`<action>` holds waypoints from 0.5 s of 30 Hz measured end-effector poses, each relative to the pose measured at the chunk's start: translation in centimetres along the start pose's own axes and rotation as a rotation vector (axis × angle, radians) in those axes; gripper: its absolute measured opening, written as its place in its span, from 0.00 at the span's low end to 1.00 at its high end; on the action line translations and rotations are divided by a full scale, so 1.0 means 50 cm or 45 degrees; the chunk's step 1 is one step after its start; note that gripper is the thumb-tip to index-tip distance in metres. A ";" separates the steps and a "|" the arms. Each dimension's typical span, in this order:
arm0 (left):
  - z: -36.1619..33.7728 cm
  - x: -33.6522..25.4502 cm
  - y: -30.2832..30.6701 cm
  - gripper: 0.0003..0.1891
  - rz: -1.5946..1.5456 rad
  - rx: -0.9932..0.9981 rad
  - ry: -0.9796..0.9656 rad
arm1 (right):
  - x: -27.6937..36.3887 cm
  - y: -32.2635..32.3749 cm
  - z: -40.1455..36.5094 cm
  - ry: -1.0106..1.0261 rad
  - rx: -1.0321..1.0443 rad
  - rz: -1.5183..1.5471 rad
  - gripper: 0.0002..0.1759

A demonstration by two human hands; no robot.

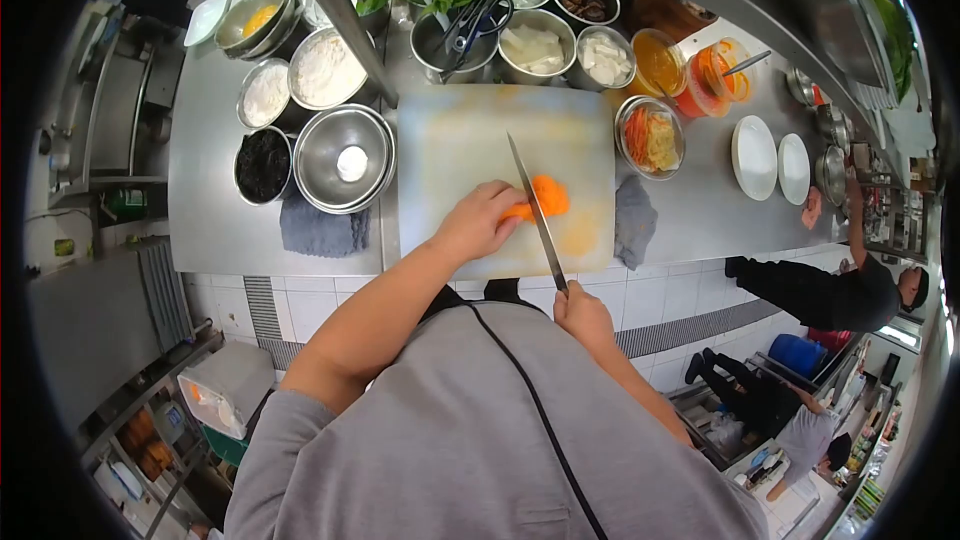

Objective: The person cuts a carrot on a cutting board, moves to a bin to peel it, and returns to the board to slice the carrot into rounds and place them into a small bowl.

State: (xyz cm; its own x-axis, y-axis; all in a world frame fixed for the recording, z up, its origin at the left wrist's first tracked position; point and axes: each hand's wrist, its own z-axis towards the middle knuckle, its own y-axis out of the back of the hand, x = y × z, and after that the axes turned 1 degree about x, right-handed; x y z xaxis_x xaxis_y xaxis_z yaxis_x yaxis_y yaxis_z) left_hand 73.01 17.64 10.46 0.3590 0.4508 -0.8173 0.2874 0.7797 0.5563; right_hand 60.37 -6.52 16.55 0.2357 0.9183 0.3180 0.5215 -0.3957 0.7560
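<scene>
On the cutting board [455, 155], my left hand [480, 217] is closed over a piece of carrot [516, 211], its fingertips curled close to the blade. My right hand [584, 314] grips the handle of a long kitchen knife [541, 220]. The blade points away from me and lies against the carrot, just right of my left fingers. Thin orange carrot slices [549, 194] lie in a small heap on the right side of the blade. My left fingers hide part of the carrot.
Steel bowls [345, 162] and a bowl of dark food [263, 166] stand left of the board. Behind it are a pot with scissors [487, 25] and several filled bowls. On the right are shredded vegetables [650, 140], a grey cloth [635, 222] and white plates [754, 158]. Two people work further right.
</scene>
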 end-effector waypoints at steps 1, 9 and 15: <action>0.002 0.003 -0.001 0.18 0.007 0.004 -0.001 | 0.002 0.003 -0.007 -0.004 0.007 0.003 0.16; 0.009 0.007 -0.002 0.19 0.014 0.028 -0.024 | 0.006 0.012 -0.019 -0.045 0.027 -0.018 0.16; 0.009 0.003 0.002 0.19 0.019 0.007 -0.047 | 0.021 0.018 0.001 -0.027 0.073 0.005 0.16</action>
State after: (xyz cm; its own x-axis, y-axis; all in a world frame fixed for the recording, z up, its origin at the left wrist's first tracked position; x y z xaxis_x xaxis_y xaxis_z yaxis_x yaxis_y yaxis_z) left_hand 73.49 17.60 10.50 0.3959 0.4461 -0.8027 0.2866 0.7704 0.5695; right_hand 61.11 -5.90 17.54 0.2545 0.9166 0.3083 0.5663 -0.3997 0.7208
